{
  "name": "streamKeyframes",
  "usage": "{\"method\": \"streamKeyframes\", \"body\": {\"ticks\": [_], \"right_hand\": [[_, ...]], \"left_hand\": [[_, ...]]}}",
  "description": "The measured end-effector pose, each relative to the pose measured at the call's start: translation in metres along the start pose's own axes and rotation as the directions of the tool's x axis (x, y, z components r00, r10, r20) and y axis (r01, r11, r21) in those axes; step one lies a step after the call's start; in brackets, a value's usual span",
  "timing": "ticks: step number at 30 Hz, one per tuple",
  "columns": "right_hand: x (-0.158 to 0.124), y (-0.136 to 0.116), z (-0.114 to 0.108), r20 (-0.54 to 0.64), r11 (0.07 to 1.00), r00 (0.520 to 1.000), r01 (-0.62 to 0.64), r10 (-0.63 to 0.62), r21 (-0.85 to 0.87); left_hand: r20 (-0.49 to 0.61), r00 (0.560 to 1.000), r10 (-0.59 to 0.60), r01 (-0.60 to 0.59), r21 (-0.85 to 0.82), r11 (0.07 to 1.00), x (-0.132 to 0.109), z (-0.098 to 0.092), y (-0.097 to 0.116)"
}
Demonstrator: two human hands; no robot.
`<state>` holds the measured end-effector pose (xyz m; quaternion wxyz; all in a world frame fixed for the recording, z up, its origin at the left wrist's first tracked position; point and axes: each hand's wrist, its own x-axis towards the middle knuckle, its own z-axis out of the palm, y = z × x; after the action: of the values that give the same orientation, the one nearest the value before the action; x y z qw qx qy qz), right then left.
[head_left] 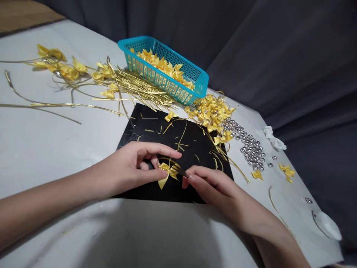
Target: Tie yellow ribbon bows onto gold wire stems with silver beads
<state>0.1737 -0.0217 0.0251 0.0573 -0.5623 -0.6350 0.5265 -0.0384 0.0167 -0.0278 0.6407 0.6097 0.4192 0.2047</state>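
My left hand [136,163] rests on a black mat [192,149], its thumb and fingers pinched on a small yellow ribbon bow [168,172]. A thin gold wire [181,172] runs from the bow to my right hand [212,186], whose fingertips are pinched on the wire's end just right of the bow. Short gold wire clippings lie scattered over the mat.
A teal basket [167,80] of yellow bows stands behind the mat. Gold wires [139,89] and finished bow stems [64,69] lie at left. A pile of wired bows [212,113], silver beads [252,150], crumpled paper [273,139] and loose bows [287,172] sit right, near the table edge.
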Motion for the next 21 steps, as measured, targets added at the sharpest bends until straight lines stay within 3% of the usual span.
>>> {"method": "streamKeyframes", "body": {"ticks": [21], "right_hand": [[-0.0005, 0.0016, -0.0045, 0.064, 0.998, 0.998, 0.008, -0.013, 0.065]], "left_hand": [[0.038, 0.999, -0.004, 0.005, -0.022, 1.000, 0.0017, -0.0014, 0.0006]]}}
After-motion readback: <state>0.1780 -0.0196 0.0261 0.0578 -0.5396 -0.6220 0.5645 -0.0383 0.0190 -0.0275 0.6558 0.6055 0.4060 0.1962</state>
